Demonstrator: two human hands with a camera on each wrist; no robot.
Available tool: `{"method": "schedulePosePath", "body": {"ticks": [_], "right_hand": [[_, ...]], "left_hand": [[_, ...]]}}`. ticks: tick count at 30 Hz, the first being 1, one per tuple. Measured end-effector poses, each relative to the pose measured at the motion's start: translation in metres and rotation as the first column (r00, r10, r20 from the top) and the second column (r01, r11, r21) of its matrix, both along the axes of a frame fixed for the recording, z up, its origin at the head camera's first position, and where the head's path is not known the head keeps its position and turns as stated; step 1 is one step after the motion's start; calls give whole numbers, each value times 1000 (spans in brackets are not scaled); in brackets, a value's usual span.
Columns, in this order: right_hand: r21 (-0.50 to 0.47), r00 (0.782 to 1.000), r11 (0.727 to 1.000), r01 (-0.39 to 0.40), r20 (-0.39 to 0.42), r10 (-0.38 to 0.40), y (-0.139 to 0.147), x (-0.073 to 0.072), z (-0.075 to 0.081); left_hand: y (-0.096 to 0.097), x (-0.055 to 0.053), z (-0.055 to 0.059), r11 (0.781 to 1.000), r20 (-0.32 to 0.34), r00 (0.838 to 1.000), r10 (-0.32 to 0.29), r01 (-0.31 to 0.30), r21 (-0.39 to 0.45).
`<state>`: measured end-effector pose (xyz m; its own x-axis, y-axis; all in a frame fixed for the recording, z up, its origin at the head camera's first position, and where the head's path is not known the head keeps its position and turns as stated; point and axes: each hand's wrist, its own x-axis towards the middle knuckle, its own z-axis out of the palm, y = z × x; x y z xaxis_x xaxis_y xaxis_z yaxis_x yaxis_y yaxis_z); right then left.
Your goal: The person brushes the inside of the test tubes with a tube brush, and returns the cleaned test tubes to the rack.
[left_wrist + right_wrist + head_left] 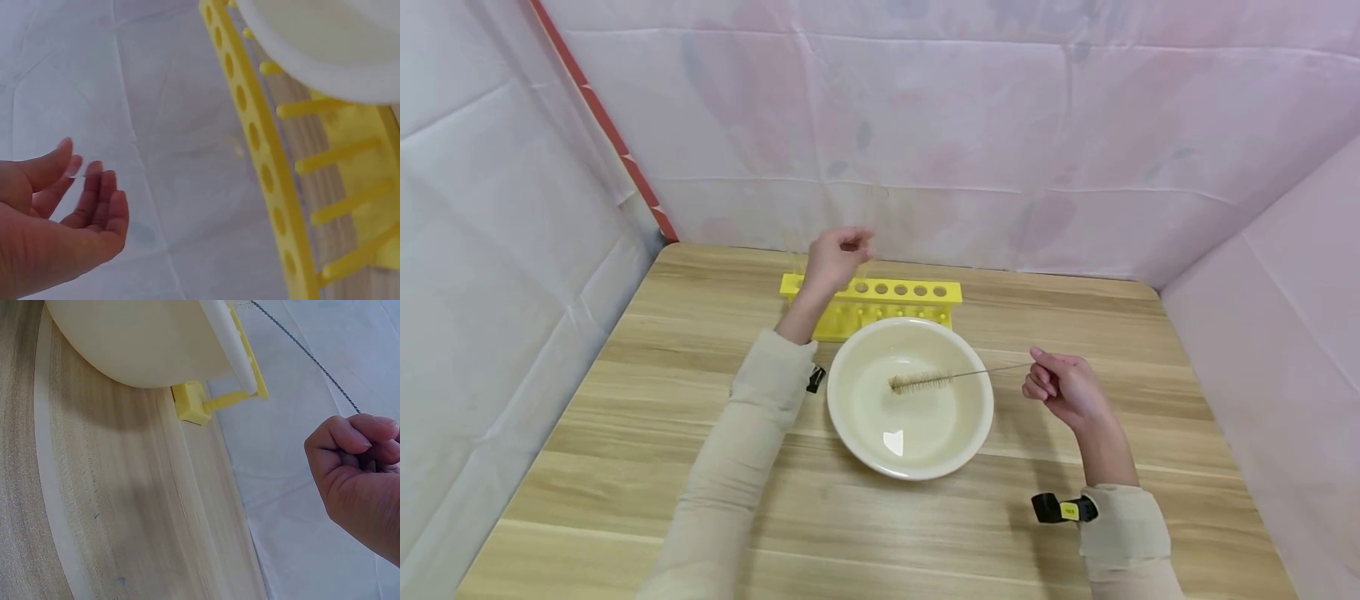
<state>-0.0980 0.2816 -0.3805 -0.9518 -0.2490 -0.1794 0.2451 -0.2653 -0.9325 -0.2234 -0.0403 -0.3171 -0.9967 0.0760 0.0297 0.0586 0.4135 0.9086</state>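
My left hand [837,260] is above the yellow test tube rack [880,299], fingers bent toward the thumb. It seems to pinch a clear test tube [237,149], of which only faint outlines and a glint show. My right hand [1070,390] grips the thin twisted-wire handle of a test tube brush [922,381] between thumb and curled fingers. The pale bristles hang over a cream bowl [910,473], which stands in front of the rack. Whether the bristles touch the water in the bowl I cannot tell.
Faint clear tubes [793,252] stand at the rack's left end, partly behind the left hand. The wooden table [625,433] meets pale cloth walls [925,125] at its back and sides. The bowl stands close to the rack's front.
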Motion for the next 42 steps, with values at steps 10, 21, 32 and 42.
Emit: {"method": "schedulePosePath", "body": {"ticks": [10,21,32,42], "right_hand": [[-2,1000,1000,27,6,-27,2,1,0],[-120,992,989,87,-83,-97,3,1,-4],[-236,982,962,135,-98,-162,2,0,-5],[-143,976,971,191,-82,-204,-1,-2,2]], "left_hand": [[-29,24,-6,956,-40,995,-91,76,-283],[-59,55,-25,889,37,991,-128,132,-438],[-72,75,-44,795,36,986,-162,151,-588],[-70,83,-44,788,3,989,-150,121,-604]]}}
